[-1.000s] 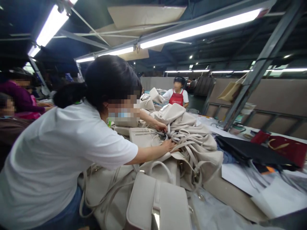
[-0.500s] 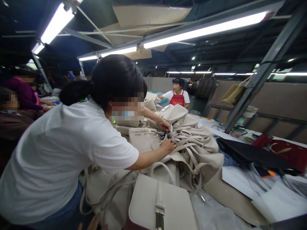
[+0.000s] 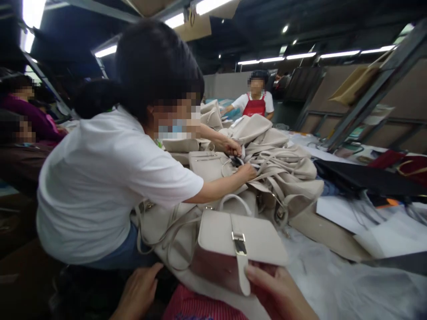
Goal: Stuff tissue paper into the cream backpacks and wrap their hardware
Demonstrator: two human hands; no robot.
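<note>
A beige handbag [image 3: 260,235] with a dark red body under its flap lies in front of me at the edge of the pile. Its flap carries a strap with a metal buckle. My right hand [image 3: 278,286] grips the flap's lower edge, thumb against the strap's end; its other fingers are partly hidden. Left of the bag, my left hand [image 3: 142,286] is held low with its fingers extended, and nothing shows in it. A co-worker [image 3: 116,164] in a white shirt leans across from the left, both hands among the straps of the piled bags [image 3: 283,155].
Plastic sheeting [image 3: 320,271] covers the table at the right. Beyond it lie white paper [image 3: 343,213], a black flat piece [image 3: 367,178] and dark red material [image 3: 413,171]. A person in a red apron [image 3: 255,104] is at the far side. A slanted metal post [image 3: 376,93] rises at the right.
My view has tilted down. My right hand has come into view on the handbag's flap, and my left hand shows more fully. The co-worker's hands stay among the straps.
</note>
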